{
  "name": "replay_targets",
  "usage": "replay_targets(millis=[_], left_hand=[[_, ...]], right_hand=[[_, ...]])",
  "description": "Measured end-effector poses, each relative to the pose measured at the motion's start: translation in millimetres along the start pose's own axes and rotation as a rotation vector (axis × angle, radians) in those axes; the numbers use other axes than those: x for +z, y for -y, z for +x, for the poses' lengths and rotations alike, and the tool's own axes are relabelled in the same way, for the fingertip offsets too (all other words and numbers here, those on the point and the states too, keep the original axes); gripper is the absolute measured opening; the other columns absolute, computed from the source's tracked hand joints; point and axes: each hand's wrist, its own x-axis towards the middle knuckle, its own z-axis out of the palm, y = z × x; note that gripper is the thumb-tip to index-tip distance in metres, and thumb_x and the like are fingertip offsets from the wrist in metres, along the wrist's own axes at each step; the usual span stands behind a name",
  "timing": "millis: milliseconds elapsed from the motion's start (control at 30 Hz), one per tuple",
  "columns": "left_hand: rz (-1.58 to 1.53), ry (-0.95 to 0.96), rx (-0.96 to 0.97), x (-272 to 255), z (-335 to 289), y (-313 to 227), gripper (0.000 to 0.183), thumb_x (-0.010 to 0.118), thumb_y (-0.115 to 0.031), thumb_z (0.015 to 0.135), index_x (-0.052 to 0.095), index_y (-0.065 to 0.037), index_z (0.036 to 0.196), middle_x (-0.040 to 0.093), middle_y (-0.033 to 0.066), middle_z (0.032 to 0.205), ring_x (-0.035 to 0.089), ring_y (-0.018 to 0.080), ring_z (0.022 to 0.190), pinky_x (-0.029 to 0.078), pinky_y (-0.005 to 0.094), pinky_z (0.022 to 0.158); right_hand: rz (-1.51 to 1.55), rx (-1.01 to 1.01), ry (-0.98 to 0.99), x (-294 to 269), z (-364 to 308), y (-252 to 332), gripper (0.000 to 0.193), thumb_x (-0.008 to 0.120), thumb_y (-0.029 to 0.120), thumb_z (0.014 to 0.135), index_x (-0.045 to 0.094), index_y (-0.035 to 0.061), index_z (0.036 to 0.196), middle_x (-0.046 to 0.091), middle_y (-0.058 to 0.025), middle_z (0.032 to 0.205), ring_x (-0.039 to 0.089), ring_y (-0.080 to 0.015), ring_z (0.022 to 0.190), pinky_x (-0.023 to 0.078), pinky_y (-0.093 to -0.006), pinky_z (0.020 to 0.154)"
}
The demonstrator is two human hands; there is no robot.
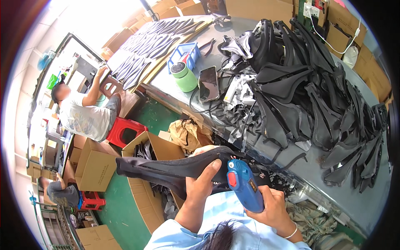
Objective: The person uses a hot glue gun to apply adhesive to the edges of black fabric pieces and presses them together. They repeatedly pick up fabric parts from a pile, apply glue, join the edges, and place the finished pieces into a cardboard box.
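Note:
My left hand [202,180] is closed around a long black padded piece [160,168] that narrows toward its left end, the thumb pressed on top. My right hand [273,210] grips a blue handheld power tool [246,189] with a red button, at its lower end. The tool's head lies against the right end of the padded piece; its working tip cannot be made out. Dark patterned cloth [255,166] shows just beyond the tool. On the grey table [271,160] to the right lies a heap of similar black padded pieces [287,100].
Grey scraps [239,91], a phone [209,84], a green bottle [184,77] and a blue basket [185,54] are on the table. An open carton [146,204] stands at my left. Two people sit farther left, one on a red stool [125,130].

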Motion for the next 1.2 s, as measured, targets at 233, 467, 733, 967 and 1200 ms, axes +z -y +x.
replay_targets(millis=[233, 467, 733, 967, 1200], left_hand=[[0.296, 0.131, -0.117, -7, 8, -27, 0.028, 0.059, -0.002, 0.074, 0.058, 0.004, 0.101, 0.064, 0.0120, 0.093, 0.060, 0.0178, 0.087, 0.047, 0.0291, 0.079], [0.686, 0.369, -0.186, -17, 23, -40, 0.029, 0.060, 0.004, 0.072, 0.063, 0.004, 0.100, 0.064, 0.0074, 0.092, 0.059, 0.0134, 0.084, 0.046, 0.0286, 0.076], [0.860, 0.528, 0.239, -20, 23, -13, 0.023, 0.065, -0.002, 0.072, 0.064, -0.002, 0.095, 0.064, 0.0115, 0.089, 0.063, 0.0263, 0.080, 0.048, 0.0334, 0.072], [1.043, 0.628, 0.532, -31, 20, 18, 0.027, 0.067, -0.009, 0.072, 0.062, -0.005, 0.098, 0.063, 0.0084, 0.104, 0.059, 0.0271, 0.096, 0.046, 0.0369, 0.081], [0.947, 0.522, 0.249, -25, 8, 35, 0.021, 0.063, -0.007, 0.078, 0.064, -0.001, 0.098, 0.065, 0.0100, 0.095, 0.063, 0.0258, 0.082, 0.048, 0.0360, 0.081]], right_hand=[[-0.131, -0.041, 0.029, -5, -1, 1, 0.050, 0.079, 0.018, 0.057, 0.053, -0.0015, 0.095, 0.058, -0.0092, 0.059, 0.059, -0.0261, 0.051, 0.046, -0.0339, 0.054], [-0.172, -0.018, 0.054, -6, -3, 2, 0.045, 0.076, 0.018, 0.056, 0.053, 0.0001, 0.090, 0.056, -0.0087, 0.061, 0.056, -0.0270, 0.054, 0.044, -0.0354, 0.057], [0.042, -0.024, 0.107, -2, -1, 4, 0.046, 0.076, 0.018, 0.058, 0.053, -0.0021, 0.093, 0.057, -0.0113, 0.059, 0.059, -0.0273, 0.052, 0.047, -0.0350, 0.052], [0.219, 0.005, 0.145, -4, 5, 12, 0.047, 0.077, 0.019, 0.059, 0.053, -0.0023, 0.092, 0.057, -0.0120, 0.061, 0.060, -0.0268, 0.053, 0.048, -0.0345, 0.052], [0.275, -0.010, 0.159, -8, 11, 19, 0.050, 0.079, 0.022, 0.058, 0.053, -0.0027, 0.093, 0.057, -0.0129, 0.063, 0.060, -0.0278, 0.056, 0.048, -0.0348, 0.053]])
